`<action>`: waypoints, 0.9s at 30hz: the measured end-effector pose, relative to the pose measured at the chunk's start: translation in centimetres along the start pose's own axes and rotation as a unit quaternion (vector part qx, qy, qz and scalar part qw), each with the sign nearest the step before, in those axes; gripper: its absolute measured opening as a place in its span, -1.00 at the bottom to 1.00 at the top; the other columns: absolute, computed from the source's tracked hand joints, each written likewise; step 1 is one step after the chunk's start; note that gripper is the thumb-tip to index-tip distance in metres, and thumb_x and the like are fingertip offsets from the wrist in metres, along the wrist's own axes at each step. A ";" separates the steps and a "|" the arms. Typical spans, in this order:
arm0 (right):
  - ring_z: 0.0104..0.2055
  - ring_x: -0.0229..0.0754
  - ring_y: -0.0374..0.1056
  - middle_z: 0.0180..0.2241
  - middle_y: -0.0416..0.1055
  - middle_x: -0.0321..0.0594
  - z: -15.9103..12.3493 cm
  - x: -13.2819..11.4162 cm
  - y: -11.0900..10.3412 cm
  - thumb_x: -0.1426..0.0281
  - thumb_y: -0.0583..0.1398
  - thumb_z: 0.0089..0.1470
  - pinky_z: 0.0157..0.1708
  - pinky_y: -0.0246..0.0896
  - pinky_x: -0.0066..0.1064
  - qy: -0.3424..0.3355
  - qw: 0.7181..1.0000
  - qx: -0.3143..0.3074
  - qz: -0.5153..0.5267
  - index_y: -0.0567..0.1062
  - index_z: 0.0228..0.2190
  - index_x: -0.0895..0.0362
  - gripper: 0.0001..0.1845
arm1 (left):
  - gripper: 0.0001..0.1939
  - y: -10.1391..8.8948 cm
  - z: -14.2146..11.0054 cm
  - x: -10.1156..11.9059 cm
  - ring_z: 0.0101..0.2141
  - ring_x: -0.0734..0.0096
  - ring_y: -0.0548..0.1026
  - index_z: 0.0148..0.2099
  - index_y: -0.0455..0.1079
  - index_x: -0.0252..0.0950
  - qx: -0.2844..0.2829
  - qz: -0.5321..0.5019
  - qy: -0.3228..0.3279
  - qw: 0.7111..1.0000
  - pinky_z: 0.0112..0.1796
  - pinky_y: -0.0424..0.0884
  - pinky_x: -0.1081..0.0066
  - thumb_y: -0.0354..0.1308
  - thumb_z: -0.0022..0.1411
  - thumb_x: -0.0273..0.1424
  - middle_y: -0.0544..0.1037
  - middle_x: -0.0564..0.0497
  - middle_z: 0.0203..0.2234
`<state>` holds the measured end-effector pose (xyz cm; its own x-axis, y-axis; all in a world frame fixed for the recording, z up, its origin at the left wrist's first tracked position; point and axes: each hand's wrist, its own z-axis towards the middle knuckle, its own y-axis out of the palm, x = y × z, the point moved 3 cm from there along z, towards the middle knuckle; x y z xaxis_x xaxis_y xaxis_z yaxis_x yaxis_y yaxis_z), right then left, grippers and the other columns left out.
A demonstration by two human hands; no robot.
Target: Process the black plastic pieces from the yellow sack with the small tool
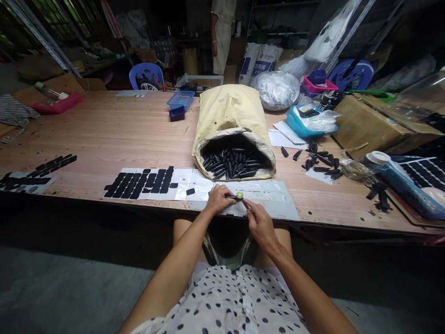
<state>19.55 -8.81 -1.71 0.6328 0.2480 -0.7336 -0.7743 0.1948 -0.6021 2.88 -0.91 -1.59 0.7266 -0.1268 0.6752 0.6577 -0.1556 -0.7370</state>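
My left hand (pixel 219 199) is closed on a small black part, held low over the table's front edge. A round yellow-green piece (pixel 239 195) sits at the right end of that part. My right hand (pixel 260 223) pinches a thin, slender tool (pixel 246 204), its tip touching or very close to the round piece. Beneath both hands lies a grey-white sheet (pixel 274 206). Just beyond them an open yellow sack (pixel 227 109) lies on its side, mouth towards me, with many black elongated parts (pixel 232 163) inside.
Black flat pieces (pixel 130 184) lie in rows on a white sheet to the left. Loose black parts (pixel 325 160) are scattered on the right, near a blue basket (pixel 301 127) and a cardboard box (pixel 373 123). A person (pixel 222 37) stands behind the table (pixel 139 125).
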 end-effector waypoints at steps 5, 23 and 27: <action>-0.17 -0.12 0.38 -0.19 0.50 -0.15 2.0 1.8 -1.8 0.37 0.01 0.21 -0.09 0.31 -0.26 0.016 0.997 0.052 -0.057 0.53 0.01 0.03 -0.57 | -0.88 0.0 -0.1 0.0 -0.14 0.23 0.40 -0.30 0.59 -0.13 -0.001 0.009 0.013 1.000 -0.08 0.35 0.27 0.40 0.04 -0.33 0.55 0.05 -0.33; -0.27 -0.09 0.16 -0.34 0.31 -0.09 7.2 7.1 -2.6 0.45 0.09 0.16 -0.36 -0.10 -0.32 0.056 0.915 0.060 -0.395 0.52 0.00 0.07 -0.60 | -0.79 1.1 -5.4 0.0 -0.15 0.22 0.47 -0.12 0.51 -0.22 -0.018 -0.017 0.162 0.986 -0.05 0.34 0.23 0.16 0.26 -0.27 0.58 -0.08 -0.23; -0.26 -0.07 0.17 -0.33 0.32 -0.08 7.2 6.8 -2.4 0.45 0.09 0.14 -0.38 -0.08 -0.32 0.046 0.914 0.063 -0.399 0.50 0.00 0.10 -0.60 | -0.74 5.6 -10.4 -1.0 -0.16 0.20 0.54 -0.06 0.52 -0.16 -0.212 0.029 0.157 0.964 -0.03 0.37 0.25 0.16 0.25 -0.23 0.63 -0.07 -0.25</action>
<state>25.71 -0.76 -2.96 0.9896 -0.0998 -0.1035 -0.0570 0.3887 -0.9196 3.74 -11.87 -6.08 0.6196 -0.4274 0.6584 0.4289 -0.5181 -0.7400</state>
